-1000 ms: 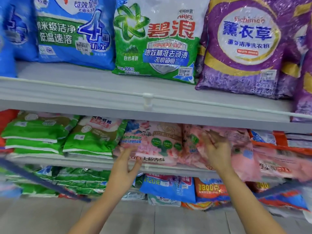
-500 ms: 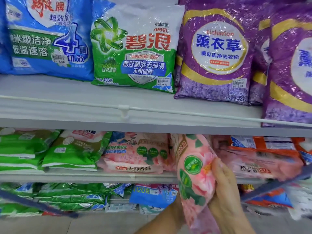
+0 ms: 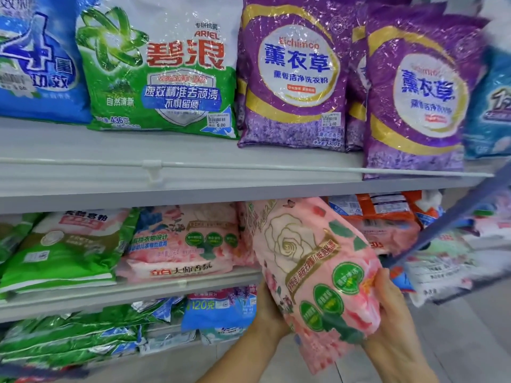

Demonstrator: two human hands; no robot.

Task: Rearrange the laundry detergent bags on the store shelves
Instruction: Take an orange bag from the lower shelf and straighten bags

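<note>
- The right hand (image 3: pixel 394 310) grips the lower right edge of a pink bag (image 3: pixel 312 266) printed with a rose. The thumb lies on the front and the fingers wrap round the side.
- The left hand (image 3: pixel 266 313) sits against the bag's lower left edge. Its fingers are hidden behind the bag, so its grip cannot be told.
- Both forearms rise from the bottom of the view, with the bag between the two hands.
- The bag is in the air, tilted, its top leaning up and left in front of the middle shelf (image 3: pixel 154 290).
- Just to its left, a stack of matching pink bags (image 3: pixel 179 244) lies flat on that shelf. Orange bags (image 3: pixel 387 217) lie to the right.
- The step in hand looks like repositioning one lifted bag. The next move likely calls for levelling it and sliding it in beside or onto the pink stack.
- Above, on the upper shelf (image 3: pixel 221 189), a green bag (image 3: pixel 160 78) and purple bags (image 3: pixel 293 84) stand upright.
</note>
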